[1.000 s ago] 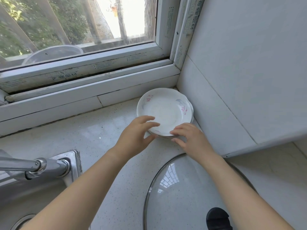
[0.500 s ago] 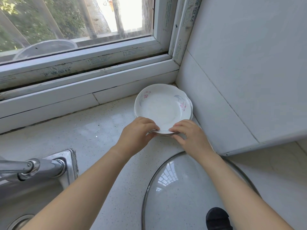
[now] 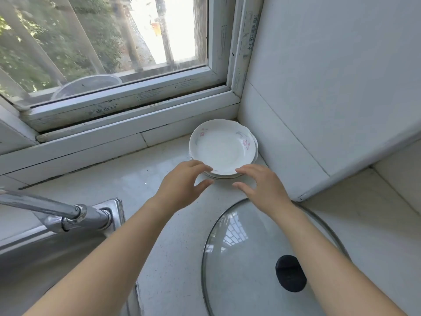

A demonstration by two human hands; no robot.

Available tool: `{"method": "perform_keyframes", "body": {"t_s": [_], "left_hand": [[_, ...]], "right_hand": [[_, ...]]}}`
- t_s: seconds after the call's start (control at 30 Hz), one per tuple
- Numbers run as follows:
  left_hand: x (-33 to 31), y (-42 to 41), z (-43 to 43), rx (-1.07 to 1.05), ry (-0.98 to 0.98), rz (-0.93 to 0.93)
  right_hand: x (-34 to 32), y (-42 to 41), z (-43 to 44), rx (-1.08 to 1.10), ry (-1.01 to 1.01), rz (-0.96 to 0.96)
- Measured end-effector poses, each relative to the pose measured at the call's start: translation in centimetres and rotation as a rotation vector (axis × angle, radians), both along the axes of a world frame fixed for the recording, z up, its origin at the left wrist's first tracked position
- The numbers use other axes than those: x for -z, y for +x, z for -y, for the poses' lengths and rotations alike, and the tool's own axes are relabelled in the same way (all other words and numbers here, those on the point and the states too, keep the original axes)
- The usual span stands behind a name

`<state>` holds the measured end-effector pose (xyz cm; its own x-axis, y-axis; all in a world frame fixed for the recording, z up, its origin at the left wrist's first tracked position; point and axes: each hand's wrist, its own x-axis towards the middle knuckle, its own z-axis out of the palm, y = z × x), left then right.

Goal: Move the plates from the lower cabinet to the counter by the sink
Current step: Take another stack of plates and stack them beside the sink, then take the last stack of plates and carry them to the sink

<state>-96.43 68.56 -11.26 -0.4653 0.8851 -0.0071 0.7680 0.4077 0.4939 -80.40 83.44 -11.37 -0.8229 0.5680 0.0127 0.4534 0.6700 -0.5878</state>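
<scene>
The stack of plates (image 3: 222,151) sits flat in the back right corner of the counter (image 3: 145,179), tucked close to the tiled wall (image 3: 284,144) on its right and the window sill (image 3: 136,124) behind it. They are white plates with scalloped rims and small pink flowers; I see several rims nested under the top one but cannot count them exactly. As I judge it, this load is delivered: the stack rests on the counter under its own weight. Whether more plates wait in the lower cabinet I cannot tell, since the cabinet is out of sight

My left hand (image 3: 182,185) is at the stack's near left rim, fingers loosely spread and only gently bent, a fingertip (image 3: 208,168) just touching the edge, thumb hanging free below. My right hand (image 3: 265,188) mirrors it at the near right rim, fingers (image 3: 240,171) fanned out and brushing the edge, thumb apart from the plates. Neither hand grips anything; both look relaxed, steadying at most

Near me, toward the front edge, lies a glass pot lid (image 3: 250,258) with a black knob (image 3: 290,273), my right forearm crossing above it. At the counter's left edge are the faucet (image 3: 68,216) and the steel sink (image 3: 27,254)
</scene>
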Motion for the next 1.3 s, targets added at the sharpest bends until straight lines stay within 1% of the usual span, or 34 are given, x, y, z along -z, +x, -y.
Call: {"method": "perform_keyframes", "body": {"t_s": [0.17,0.33,0.5,0.6,0.73,0.87,1.0,1.13,1.3], "left_hand": [[-3.9,2.7,3.9,-0.047,-0.015,0.019],[-6.5,5.6,8.4,-0.079,0.030,0.078],[-7.8,8.6,12.8,-0.083,0.065,0.156],[-7.9,10.2,15.7,-0.082,0.082,0.214],[-8.1,11.1,19.5,-0.057,0.102,0.237],[-9.0,11.9,23.4,0.015,0.113,0.232],[-10.0,13.4,26.9,0.089,0.161,0.259],[-10.7,16.5,28.6,0.230,0.185,0.307],[-10.5,21.9,30.3,0.473,0.134,0.343]], "right_hand": [[-3.4,2.8,4.3,0.002,-0.041,-0.013],[-6.3,6.3,9.3,0.052,-0.093,-0.072],[-7.9,10.1,14.3,0.146,-0.138,-0.118],[-8.3,12.0,17.4,0.188,-0.164,-0.107],[-8.9,13.5,21.5,0.222,-0.155,-0.072],[-9.8,14.9,26.7,0.268,-0.110,-0.071],[-10.7,16.7,32.8,0.336,-0.125,-0.051],[-11.2,19.8,38.5,0.538,-0.111,-0.063],[-11.6,26.3,45.2,0.773,-0.138,-0.054]]}}
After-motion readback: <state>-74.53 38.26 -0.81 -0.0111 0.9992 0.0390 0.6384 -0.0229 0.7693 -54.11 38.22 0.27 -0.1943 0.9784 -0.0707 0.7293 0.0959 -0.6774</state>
